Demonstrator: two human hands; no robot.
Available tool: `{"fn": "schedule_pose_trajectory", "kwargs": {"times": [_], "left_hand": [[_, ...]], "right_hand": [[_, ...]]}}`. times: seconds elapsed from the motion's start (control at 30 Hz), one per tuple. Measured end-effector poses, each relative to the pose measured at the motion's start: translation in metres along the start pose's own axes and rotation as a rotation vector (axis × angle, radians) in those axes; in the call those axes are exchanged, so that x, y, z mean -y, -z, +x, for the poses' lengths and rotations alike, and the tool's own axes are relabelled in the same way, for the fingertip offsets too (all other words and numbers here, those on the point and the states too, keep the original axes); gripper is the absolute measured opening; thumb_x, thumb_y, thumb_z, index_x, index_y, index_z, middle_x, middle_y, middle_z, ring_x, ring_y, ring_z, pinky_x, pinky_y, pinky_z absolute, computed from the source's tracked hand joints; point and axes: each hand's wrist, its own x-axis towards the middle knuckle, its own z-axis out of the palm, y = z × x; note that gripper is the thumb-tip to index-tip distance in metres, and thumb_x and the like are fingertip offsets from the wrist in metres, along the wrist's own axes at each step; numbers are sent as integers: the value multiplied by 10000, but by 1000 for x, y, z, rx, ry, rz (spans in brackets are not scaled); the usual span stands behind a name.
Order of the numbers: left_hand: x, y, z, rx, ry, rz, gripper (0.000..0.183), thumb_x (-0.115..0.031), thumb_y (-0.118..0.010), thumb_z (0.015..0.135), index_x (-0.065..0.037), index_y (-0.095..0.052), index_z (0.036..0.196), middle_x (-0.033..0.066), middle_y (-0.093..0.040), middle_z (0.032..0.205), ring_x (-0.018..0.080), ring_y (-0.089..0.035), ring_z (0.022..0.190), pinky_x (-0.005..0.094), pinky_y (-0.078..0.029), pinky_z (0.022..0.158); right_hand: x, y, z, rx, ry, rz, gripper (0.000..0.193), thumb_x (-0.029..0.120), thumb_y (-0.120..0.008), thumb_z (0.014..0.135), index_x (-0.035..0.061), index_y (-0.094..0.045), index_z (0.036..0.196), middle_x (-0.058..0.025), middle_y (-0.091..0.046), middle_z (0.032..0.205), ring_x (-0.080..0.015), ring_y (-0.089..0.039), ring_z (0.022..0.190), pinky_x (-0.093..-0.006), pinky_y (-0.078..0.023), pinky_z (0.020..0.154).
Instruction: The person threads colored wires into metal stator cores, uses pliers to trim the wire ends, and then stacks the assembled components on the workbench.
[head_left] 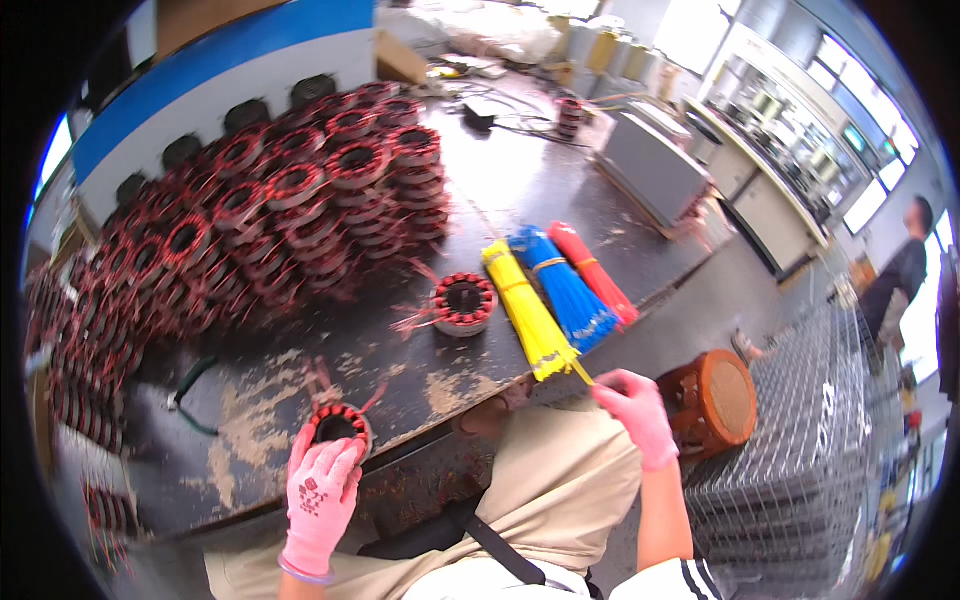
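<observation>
My left hand [322, 480], in a pink glove, is closed round the near side of a motor stator [362, 420] with red insulation at the table's front edge. Loose wire ends rise from the stator's far side. My right hand [632, 408], also gloved in pink, pinches a thin yellow strand [581, 372] at the near end of a yellow bundle [525, 310]. Next to that bundle lie a blue bundle [565, 290] and a red bundle [592, 272] of similar thin strands, each tied with a band. Another stator [464, 304] sits just left of the yellow bundle.
Tall stacks of stators [290, 200] fill the table's far left. A dark green curved tool [190, 395] lies left of my left hand. Beyond the table are a grey box [655, 170], an orange-brown stool [708, 400], wire-mesh cages [780, 500] and a standing person [900, 270].
</observation>
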Motion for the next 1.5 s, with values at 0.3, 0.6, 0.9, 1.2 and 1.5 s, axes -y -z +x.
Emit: {"fn": "schedule_pose_trajectory", "kwargs": {"times": [0.3, 0.6, 0.9, 1.2, 1.5], "left_hand": [[-34, 39, 17, -425, -318, 282, 339, -258, -825, 724, -164, -702, 1025, 44, -625, 1174, 291, -617, 1153, 543, -427, 1067], [1, 17, 36, -203, 244, -206, 239, -75, -726, 854, -100, -705, 1091, 82, -639, 939, 295, -686, 800, 376, -552, 663], [24, -17, 26, -42, 273, -165, 212, -84, -658, 890, -99, -670, 1101, 77, -635, 942, 321, -681, 800, 402, -535, 657], [24, -10, 35, -66, 308, -438, 333, 24, -631, 893, -43, -646, 1219, 121, -596, 1045, 293, -706, 892, 372, -560, 740], [25, -25, 35, -142, 322, -470, 290, -1, -617, 945, -53, -600, 1230, 136, -599, 1094, 320, -686, 905, 383, -559, 749]], "right_hand": [[86, -118, -66, 566, 337, 184, 196, 81, -764, 884, 42, -750, 1076, -30, -728, 837, -56, -618, 667, -228, -473, 577], [71, -205, -8, 282, 1013, -405, 213, 192, -733, 878, 119, -723, 1078, -73, -691, 1018, -259, -654, 937, -369, -531, 792], [27, -232, -34, 312, 922, -504, 148, 210, -718, 882, 132, -635, 977, -49, -621, 841, -258, -648, 816, -418, -510, 705], [97, -233, 32, 856, 219, -151, 276, 246, -643, 932, -11, -691, 1019, -105, -720, 850, -201, -686, 713, -323, -534, 678], [88, -257, 56, 1113, -100, 111, 192, 221, -642, 948, 51, -659, 1036, 16, -664, 840, -74, -604, 677, -242, -469, 592]]}}
